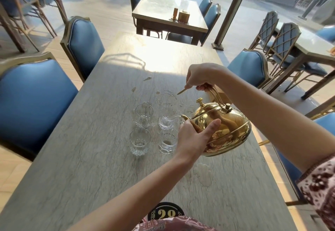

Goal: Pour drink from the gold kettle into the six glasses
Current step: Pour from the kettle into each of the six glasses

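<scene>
Head view, kettle: the gold kettle (220, 130) is in the air above the tabletop (90, 158), tilted to the left, just right of the glasses.
Head view, right hand: the right hand (202, 78) is closed around the top of the kettle's arched handle (215, 95) and carries it from above.
Head view, left hand: the left hand (194, 138) is spread wide and pressed against the left side of the kettle body, with the spout (188, 120) passing between thumb and fingers.
Head view, spout: its tip is above the rim of the middle glass (167, 117) in the far row; I cannot tell if liquid runs out.
Head view, glasses: clear glasses stand close together in two rows. Far left glass (144, 114), near left glass (139, 141) and near middle glass (167, 143) are well visible; one more glass (189, 111) shows partly behind the spout. A sixth one I cannot make out.
Head view, contents: the near middle glass seems to have some clear liquid low inside; the others I cannot judge.
Head view, tabletop: grey, wood-grained, with wet rings and drops behind the glasses and a spill mark (203, 174) under the kettle.
Head view, near edge: a round black sign with number 29 (165, 212).
Head view, surroundings: blue padded chairs (36, 100) stand at both sides.
</scene>
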